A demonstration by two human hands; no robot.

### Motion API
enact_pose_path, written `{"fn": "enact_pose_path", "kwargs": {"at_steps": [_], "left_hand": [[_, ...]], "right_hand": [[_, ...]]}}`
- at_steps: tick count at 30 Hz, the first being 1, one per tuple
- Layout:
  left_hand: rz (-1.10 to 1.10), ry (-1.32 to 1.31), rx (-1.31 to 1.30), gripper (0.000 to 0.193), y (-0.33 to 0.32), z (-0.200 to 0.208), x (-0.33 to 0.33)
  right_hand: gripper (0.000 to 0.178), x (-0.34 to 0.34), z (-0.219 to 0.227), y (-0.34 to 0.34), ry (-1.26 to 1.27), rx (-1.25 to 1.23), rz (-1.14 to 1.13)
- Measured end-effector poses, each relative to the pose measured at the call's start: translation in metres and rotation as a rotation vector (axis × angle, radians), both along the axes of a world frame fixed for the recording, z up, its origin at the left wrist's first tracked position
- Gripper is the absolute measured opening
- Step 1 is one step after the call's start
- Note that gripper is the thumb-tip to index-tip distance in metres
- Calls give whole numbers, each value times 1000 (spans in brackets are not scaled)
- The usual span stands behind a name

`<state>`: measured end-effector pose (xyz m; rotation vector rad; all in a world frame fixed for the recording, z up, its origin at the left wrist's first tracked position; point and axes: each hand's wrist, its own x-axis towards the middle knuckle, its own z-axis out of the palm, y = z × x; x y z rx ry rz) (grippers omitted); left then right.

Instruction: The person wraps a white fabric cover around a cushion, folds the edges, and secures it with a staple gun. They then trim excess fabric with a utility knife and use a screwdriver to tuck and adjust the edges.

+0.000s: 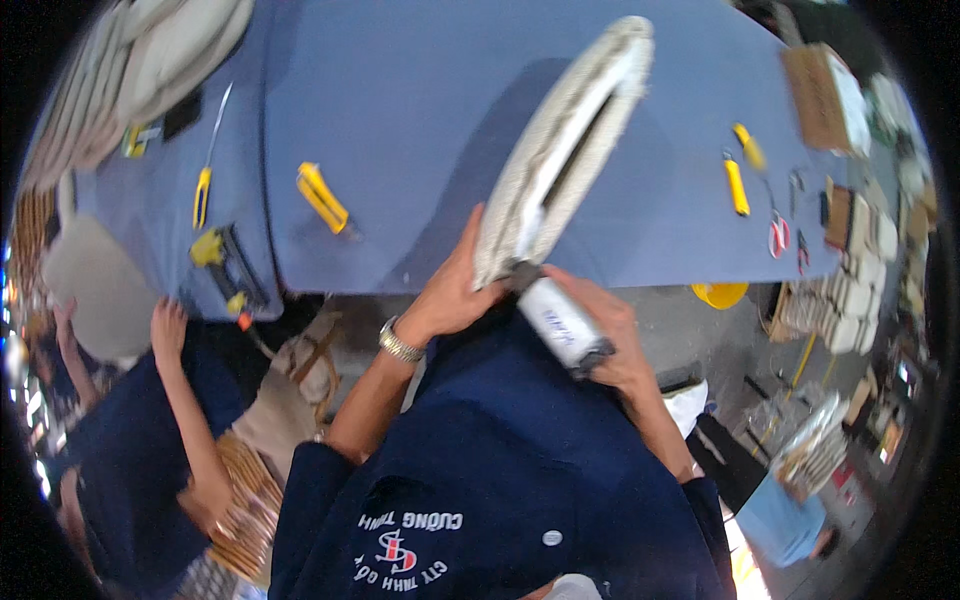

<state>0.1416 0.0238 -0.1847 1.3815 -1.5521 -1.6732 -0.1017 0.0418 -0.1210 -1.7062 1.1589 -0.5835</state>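
Note:
A beige fabric-covered seat pad stands on edge, tilted up and to the right over the table's near edge, its pale inner side showing along a gap. My left hand, with a metal watch on the wrist, grips the pad's near end. In my right hand is a white and black tool, which looks like a staple gun. Its black nose meets the pad's near end, close to my left fingers; whether it presses on the fabric I cannot tell. The right fingers are partly hidden behind the tool.
On the blue table lie a yellow utility knife, a screwdriver, a yellow-black staple gun, another yellow-handled tool and red-handled scissors. Cushions pile up far left. A co-worker's hand touches a beige panel.

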Motion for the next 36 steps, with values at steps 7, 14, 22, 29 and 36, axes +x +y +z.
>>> {"fn": "enact_pose_path", "kwargs": {"at_steps": [7,14,22,29,36], "left_hand": [[19,-74,-21,105,12,-5,-12],[21,-129,-39,104,12,0,-24],[61,-146,-134,101,23,-3,-34],[105,-164,-148,105,28,-3,-43],[153,-172,-65,107,37,-3,-41]], "right_hand": [[71,-1,22,-11,39,94,62],[74,-6,17,-20,95,105,129],[69,-4,20,-29,124,158,179],[62,-6,18,-26,210,80,184],[71,-5,21,-19,226,140,171]]}}
